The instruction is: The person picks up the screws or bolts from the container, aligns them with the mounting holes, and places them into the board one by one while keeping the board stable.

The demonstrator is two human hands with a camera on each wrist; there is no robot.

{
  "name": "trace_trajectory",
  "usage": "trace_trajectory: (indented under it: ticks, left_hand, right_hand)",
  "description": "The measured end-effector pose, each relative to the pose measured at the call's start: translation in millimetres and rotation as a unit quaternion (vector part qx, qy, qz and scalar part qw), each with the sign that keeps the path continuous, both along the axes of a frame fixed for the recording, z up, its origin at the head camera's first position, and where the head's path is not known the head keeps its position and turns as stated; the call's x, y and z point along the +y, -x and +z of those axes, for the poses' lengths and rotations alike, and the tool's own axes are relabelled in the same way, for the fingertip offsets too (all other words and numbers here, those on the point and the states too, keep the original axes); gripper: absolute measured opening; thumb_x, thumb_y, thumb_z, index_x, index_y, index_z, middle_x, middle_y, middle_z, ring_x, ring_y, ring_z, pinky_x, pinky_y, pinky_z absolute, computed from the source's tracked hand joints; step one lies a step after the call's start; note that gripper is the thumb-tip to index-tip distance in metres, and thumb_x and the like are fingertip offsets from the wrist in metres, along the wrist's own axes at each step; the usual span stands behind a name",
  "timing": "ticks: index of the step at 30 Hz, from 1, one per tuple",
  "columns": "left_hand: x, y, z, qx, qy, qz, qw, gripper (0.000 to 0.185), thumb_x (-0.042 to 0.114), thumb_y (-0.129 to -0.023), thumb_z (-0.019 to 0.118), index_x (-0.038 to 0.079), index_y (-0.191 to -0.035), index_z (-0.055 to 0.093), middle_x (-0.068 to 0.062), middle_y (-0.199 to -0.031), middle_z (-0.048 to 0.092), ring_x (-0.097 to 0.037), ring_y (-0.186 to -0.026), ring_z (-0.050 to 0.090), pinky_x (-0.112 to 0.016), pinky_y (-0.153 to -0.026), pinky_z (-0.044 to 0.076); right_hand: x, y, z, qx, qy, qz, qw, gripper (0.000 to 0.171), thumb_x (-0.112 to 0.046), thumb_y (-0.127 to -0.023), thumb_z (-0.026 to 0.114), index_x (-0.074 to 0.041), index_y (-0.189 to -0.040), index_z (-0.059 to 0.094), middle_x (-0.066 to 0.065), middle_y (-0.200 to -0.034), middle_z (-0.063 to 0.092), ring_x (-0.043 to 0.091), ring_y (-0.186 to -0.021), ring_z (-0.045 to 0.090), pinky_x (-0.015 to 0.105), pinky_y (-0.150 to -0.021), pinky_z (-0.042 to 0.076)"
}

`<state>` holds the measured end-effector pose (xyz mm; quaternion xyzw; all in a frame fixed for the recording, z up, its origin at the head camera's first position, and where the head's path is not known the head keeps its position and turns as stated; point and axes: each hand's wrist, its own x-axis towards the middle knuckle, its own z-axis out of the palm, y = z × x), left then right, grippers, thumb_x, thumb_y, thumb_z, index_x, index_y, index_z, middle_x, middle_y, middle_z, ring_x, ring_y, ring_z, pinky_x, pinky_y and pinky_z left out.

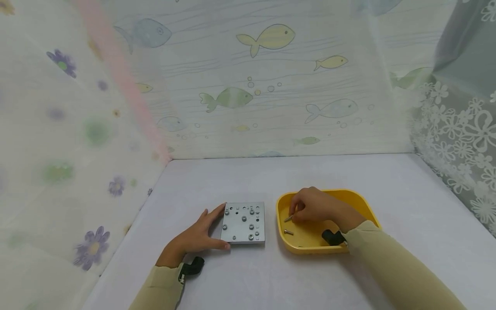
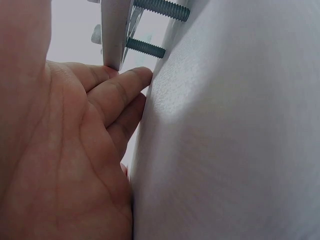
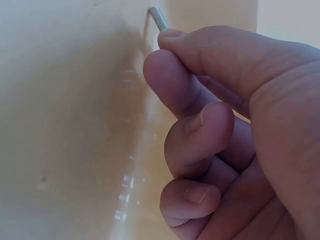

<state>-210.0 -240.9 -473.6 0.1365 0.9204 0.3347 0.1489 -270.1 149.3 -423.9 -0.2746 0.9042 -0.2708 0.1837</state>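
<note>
A square silver metal plate (image 1: 241, 232) lies on the table, with several screws set in its holes. My left hand (image 1: 197, 236) holds its left side, thumb at the near corner and fingers at the far one. In the left wrist view, threaded shanks (image 2: 145, 47) stick out below the plate (image 2: 116, 35), which stands off the table. My right hand (image 1: 315, 204) is inside the yellow tray (image 1: 310, 239), pinching a screw (image 1: 288, 218) between thumb and index finger. The threaded end of that screw (image 3: 159, 19) shows in the right wrist view; its head is hidden.
Another screw (image 1: 288, 232) lies in the tray, near its left wall. A white cloth covers the table (image 1: 271, 284). Patterned curtains (image 1: 232, 129) hang behind it and at both sides.
</note>
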Motion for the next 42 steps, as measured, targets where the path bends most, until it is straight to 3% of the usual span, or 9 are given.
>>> trace_trajectory:
  ticks: [13, 22, 28, 42]
  left_hand:
    - [2.9, 1.4, 0.8, -0.004, 0.020, 0.007, 0.9998, 0.125, 0.065, -0.065, 0.088, 0.043, -0.165, 0.017, 0.008, -0.173, 0.018, -0.044, -0.160, -0.008, -0.074, -0.122, 0.006]
    - [4.2, 2.3, 1.3, -0.005, 0.021, 0.009, 0.9997, 0.124, 0.065, -0.065, 0.088, 0.044, -0.164, 0.017, 0.008, -0.174, 0.017, -0.045, -0.160, -0.008, -0.077, -0.121, 0.007]
    - [1.9, 2.7, -0.3, -0.005, 0.019, 0.008, 0.9998, 0.124, 0.066, -0.065, 0.088, 0.045, -0.164, 0.016, 0.008, -0.174, 0.017, -0.044, -0.160, -0.008, -0.076, -0.122, 0.007]
    - [0.4, -0.5, 0.4, -0.014, 0.009, 0.016, 0.9997, 0.124, 0.064, -0.065, 0.089, 0.047, -0.164, 0.016, 0.010, -0.174, 0.016, -0.043, -0.160, -0.010, -0.076, -0.121, 0.006]
  right_hand:
    - [7.4, -1.4, 5.9, 0.022, 0.043, -0.009, 0.999, 0.004, -0.021, -0.089, 0.080, -0.021, -0.091, 0.077, -0.007, -0.073, 0.070, 0.013, -0.070, 0.058, 0.027, -0.064, 0.050]
    - [11.8, -8.1, 17.3, 0.036, 0.055, -0.044, 0.997, 0.004, -0.023, -0.090, 0.080, -0.020, -0.093, 0.078, -0.007, -0.073, 0.069, 0.014, -0.068, 0.058, 0.028, -0.063, 0.050]
    - [17.3, -13.9, 24.9, 0.027, 0.092, -0.064, 0.993, 0.004, -0.025, -0.093, 0.078, -0.021, -0.094, 0.077, 0.004, -0.075, 0.072, 0.015, -0.064, 0.053, 0.025, -0.057, 0.043]
    - [17.2, -15.7, 35.3, 0.033, 0.107, -0.055, 0.992, 0.005, -0.024, -0.095, 0.077, -0.020, -0.097, 0.077, 0.007, -0.076, 0.072, 0.014, -0.064, 0.053, 0.024, -0.056, 0.042]
